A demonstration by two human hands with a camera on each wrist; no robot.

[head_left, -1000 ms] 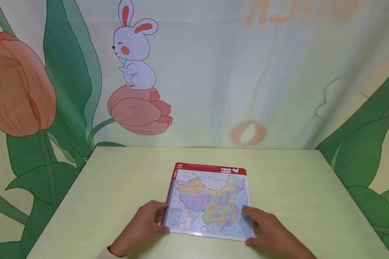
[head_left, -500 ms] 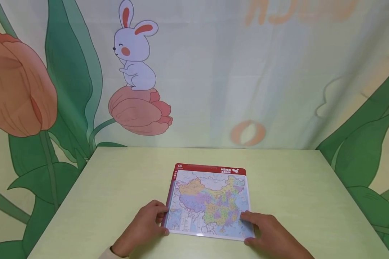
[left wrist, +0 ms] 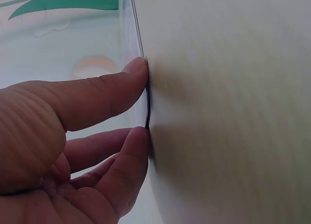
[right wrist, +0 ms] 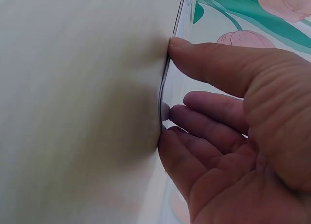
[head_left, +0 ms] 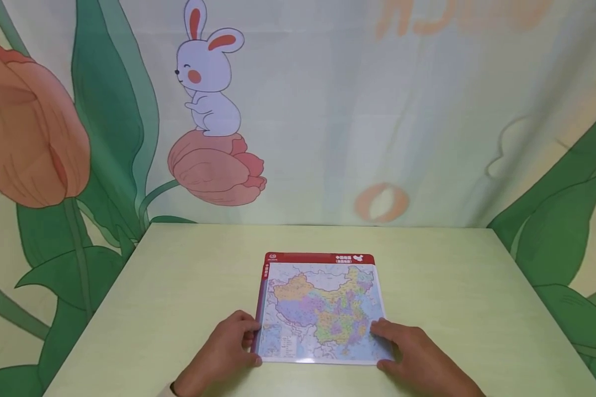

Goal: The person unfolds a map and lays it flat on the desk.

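Observation:
A flat map of China [head_left: 323, 303] with a red header strip and rounded corners lies on the pale table [head_left: 179, 275]. In the head view my left hand [head_left: 225, 344] holds its near left corner, thumb at the front edge and forefinger at the left side. At the near right corner my right hand [head_left: 414, 347] grips likewise, its forefinger reaching the right side. Both wrist views show the thin map edge [left wrist: 138, 29] almost edge-on, with the thumb and forefinger of the left hand [left wrist: 97, 146] and right hand [right wrist: 228, 127] against it. The map's underside is hidden.
Behind the table hangs a printed curtain [head_left: 318, 110] with a white rabbit [head_left: 211, 82], tulips [head_left: 35, 127] and green leaves. The table's far edge [head_left: 323, 225] meets the curtain.
The map has turned slightly, so its top edge now runs nearly level, and its upper part sits a little lower and further left. Both hands have shifted slightly with it.

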